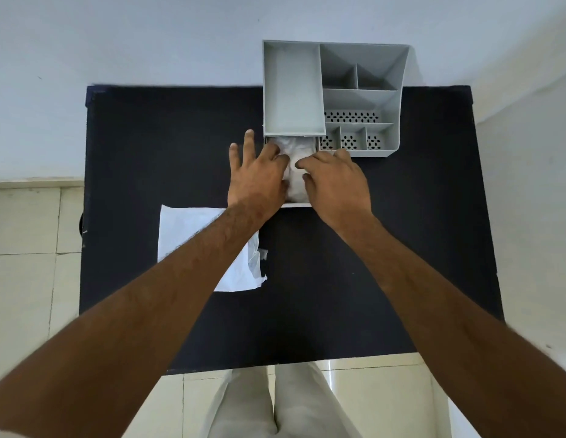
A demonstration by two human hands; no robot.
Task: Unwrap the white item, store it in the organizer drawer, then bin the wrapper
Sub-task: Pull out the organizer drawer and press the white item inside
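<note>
The white item, soft and crumpled, lies in the pulled-out drawer at the front left of the grey organizer. My left hand rests on the item's left side with its fingers spread. On the right side, my right hand presses down with bent fingertips touching the item. Both hands cover most of the drawer. The empty white wrapper lies flat on the black table at the left, partly under my left forearm.
The organizer stands at the table's far edge against a pale wall, with several empty compartments on top. Tiled floor shows on both sides of the table. My legs are at the near edge. No bin is in view.
</note>
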